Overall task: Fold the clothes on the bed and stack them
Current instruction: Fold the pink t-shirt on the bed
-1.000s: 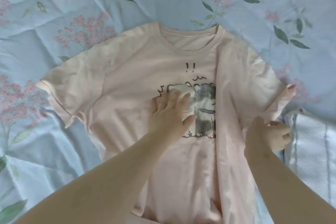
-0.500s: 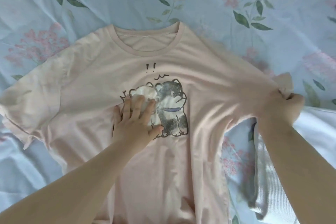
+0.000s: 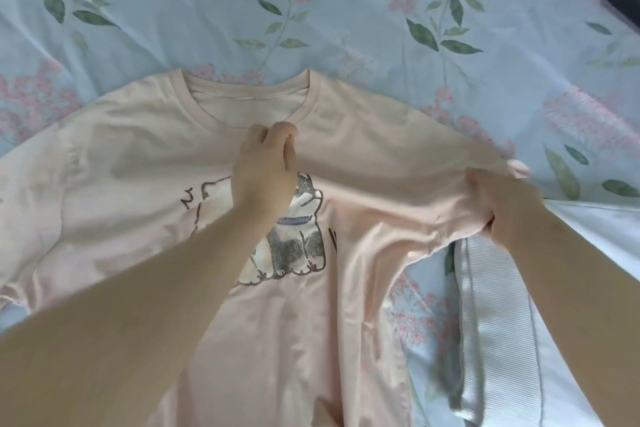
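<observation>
The bed point(image 3: 346, 3), under a pale blue floral cover, carries a pink T-shirt point(image 3: 145, 163) spread face up, its collar pointing away from the person. A white ribbed garment point(image 3: 491, 305) lies just beside the T-shirt's right edge. The left hand point(image 3: 266, 166) sits on the T-shirt's chest just below the collar, fingers curled and apparently pinching cloth. The right hand point(image 3: 498, 198) has its fingers closed on the T-shirt's right sleeve, pulling it taut. The fabric looks light, soft and limp, likely to wrinkle, so shoulder seams and hem corners seem the best holds.
</observation>
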Demonstrator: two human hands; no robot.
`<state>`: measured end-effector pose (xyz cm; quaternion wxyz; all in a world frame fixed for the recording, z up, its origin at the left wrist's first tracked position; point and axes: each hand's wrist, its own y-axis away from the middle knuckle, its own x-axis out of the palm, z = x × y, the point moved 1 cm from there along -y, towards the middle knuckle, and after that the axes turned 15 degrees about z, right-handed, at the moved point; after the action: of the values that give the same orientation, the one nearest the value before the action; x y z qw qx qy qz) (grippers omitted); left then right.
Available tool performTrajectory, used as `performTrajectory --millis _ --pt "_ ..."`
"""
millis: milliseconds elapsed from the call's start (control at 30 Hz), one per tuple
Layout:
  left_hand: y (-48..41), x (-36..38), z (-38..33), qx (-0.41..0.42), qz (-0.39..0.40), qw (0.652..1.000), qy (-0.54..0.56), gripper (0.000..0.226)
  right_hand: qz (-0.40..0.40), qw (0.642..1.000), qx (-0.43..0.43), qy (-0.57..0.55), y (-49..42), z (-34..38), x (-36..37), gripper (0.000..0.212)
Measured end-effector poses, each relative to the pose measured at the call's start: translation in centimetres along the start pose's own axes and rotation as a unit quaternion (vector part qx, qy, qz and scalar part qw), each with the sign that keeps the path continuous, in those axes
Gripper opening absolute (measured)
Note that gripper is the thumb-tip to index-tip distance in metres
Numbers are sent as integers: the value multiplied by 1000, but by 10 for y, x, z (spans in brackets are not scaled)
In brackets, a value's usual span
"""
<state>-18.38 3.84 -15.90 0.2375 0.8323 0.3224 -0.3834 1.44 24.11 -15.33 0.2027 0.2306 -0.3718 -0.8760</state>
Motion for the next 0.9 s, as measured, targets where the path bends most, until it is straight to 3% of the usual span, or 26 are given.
performTrajectory --millis 33,167,300,333,400,467,533,600,667,767,833,900 --pt "-14 0 -1 -26 41 999 -10 30 7 1000 -11 -3 2 -2 1 20" --pt "-67 4 -9 -66 121 990 -8 36 24 998 -38 -40 -2 -13 0 15" --pt "-105 10 -24 -144 147 967 151 61 50 993 -29 -104 -15 -16 -7 14" --pt "-112 11 -26 -164 162 956 180 59 53 991 -32 -115 -18 -17 -8 13" --pt "-122 12 -28 -193 185 933 239 32 55 990 -41 -122 -21 -18 -9 10" --pt "-131 12 -30 -205 165 907 329 14 45 991 -48 -116 -21 -18 -9 9" --pt "-141 8 -37 -171 109 891 407 24 36 991 -54 -118 -20 -20 -9 7" --pt "-152 -1 -45 -112 27 898 424 26 31 989 -64 -130 -17 -23 -8 4" --pt "-159 -5 -46 -73 -8 909 410 25 34 985 -81 -148 -14 -25 -6 9" --pt "-151 7 -36 -55 97 931 346 30 48 982 -90 -161 -11 -23 -3 9" --pt "-135 16 -34 0 172 972 159 56 58 981 -90 -159 -12 -20 -2 8" --pt "-107 20 -39 55 138 987 -54 65 70 982 -95 -149 -12 -18 -2 8"
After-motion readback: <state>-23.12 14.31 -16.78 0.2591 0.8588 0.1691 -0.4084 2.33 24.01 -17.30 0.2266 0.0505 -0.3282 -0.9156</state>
